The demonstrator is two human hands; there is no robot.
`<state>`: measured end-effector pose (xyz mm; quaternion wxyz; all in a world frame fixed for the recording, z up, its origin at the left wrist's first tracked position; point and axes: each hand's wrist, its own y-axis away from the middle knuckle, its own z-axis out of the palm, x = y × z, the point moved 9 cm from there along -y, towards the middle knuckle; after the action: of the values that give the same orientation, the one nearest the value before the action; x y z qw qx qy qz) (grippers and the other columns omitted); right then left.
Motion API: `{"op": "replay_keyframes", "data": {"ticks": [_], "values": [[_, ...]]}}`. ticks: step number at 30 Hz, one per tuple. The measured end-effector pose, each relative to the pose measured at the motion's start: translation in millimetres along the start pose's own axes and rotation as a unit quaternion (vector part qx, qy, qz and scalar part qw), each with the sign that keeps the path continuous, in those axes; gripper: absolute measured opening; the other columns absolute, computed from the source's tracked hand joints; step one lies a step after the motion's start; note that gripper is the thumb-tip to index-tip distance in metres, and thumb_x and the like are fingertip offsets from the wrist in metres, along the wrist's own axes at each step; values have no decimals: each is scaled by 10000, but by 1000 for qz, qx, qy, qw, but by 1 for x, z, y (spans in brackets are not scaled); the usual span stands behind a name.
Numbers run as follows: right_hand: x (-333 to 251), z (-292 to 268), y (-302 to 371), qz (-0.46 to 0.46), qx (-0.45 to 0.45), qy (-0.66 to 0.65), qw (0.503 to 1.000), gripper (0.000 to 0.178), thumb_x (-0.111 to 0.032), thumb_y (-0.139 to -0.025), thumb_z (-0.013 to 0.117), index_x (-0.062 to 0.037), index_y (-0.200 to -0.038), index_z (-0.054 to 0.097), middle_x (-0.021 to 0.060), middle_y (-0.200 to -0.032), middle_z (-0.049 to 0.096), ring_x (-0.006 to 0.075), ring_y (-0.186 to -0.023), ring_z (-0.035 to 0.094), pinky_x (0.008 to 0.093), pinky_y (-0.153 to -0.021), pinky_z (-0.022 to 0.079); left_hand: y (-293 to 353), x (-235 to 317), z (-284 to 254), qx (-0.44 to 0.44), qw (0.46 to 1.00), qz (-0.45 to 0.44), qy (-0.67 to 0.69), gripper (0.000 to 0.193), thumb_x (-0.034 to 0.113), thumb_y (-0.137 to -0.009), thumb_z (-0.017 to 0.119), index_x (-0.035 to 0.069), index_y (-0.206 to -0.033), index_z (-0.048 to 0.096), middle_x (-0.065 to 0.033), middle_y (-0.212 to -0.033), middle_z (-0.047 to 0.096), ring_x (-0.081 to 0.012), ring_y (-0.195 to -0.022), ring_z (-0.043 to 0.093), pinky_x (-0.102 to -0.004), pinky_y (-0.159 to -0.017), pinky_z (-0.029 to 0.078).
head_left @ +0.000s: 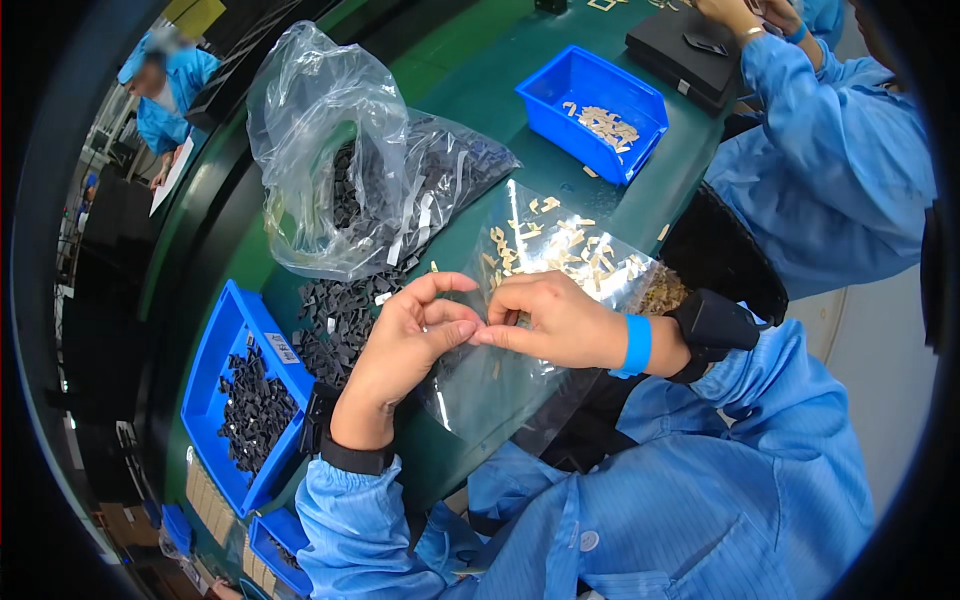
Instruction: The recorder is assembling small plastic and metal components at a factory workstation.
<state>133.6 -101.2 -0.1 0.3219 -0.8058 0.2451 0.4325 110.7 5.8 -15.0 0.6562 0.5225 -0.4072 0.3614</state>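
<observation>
My left hand (405, 325) and my right hand (550, 315) meet fingertip to fingertip above a clear plastic sheet or bag (500, 400). Thumb and forefinger are pinched together on each hand; whatever lies between them is too small or hidden to make out. Small cream-coloured pieces (560, 248) are scattered over the plastic just beyond my right hand. Beside my left hand spreads a heap of small black parts (335, 325). That heap runs up to the mouth of a large clear plastic bag (310, 110) full of more black parts.
A blue bin (215, 340) of black parts stands at the left, with a smaller blue bin (265, 550) below it. Farther back on the green table (460, 85) are a blue bin (555, 125) with cream pieces and a black case (670, 55). A co-worker's blue sleeve (810, 130) is at right.
</observation>
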Motion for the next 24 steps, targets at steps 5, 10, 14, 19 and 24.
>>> {"op": "replay_keyframes", "data": {"ticks": [5, 10, 14, 19, 24], "values": [[1, -1, 2, 19, 5, -17, 1000, 169, -169, -751, 594, -23, -678, 551, 105, -633, 547, 269, -591, 546, 375, -544, 416, 1, 2, -2, 0, 999, -12, -38, 390, -101, -768, 546, 0, -1137, 468, -86, -827, 637, -121, -763, 606, -218, -700, 462], [3, -15, 6, 44, 50, -72, 995, 110, -97, -728, 566, -11, -664, 542, 99, -629, 529, 199, -558, 522, 320, -498, 397, -5, -5, -21, 46, 982, -16, -183, 446, -79, -713, 545, 1, -1145, 466, -86, -742, 640, -129, -671, 605, -231, -620, 464], [-3, -24, 6, 38, 66, -71, 995, 122, -71, -718, 574, -5, -629, 523, 71, -681, 518, 152, -570, 480, 278, -513, 378, 2, 21, -11, 132, 876, 31, -463, 535, -22, -657, 668, 16, -1158, 485, -96, -787, 616, -166, -705, 600, -273, -652, 465], [-1, -31, 6, 59, 87, -186, 977, 157, -56, -716, 579, -7, -589, 501, 84, -795, 532, 162, -797, 507, 275, -661, 393, 35, 64, 29, 231, 675, 237, -660, 574, 130, -606, 745, 32, -1126, 521, -136, -943, 576, -319, -921, 533, -381, -772, 430], [-9, -10, 15, 137, 60, -330, 932, 243, -106, -737, 588, -18, -536, 483, 100, -898, 550, 157, -903, 492, 290, -778, 381, 76, 67, 75, 221, 674, 328, -624, 359, 145, -579, 755, 36, -885, 602, -101, -859, 590, -254, -736, 560, -350, -642, 415]]}}
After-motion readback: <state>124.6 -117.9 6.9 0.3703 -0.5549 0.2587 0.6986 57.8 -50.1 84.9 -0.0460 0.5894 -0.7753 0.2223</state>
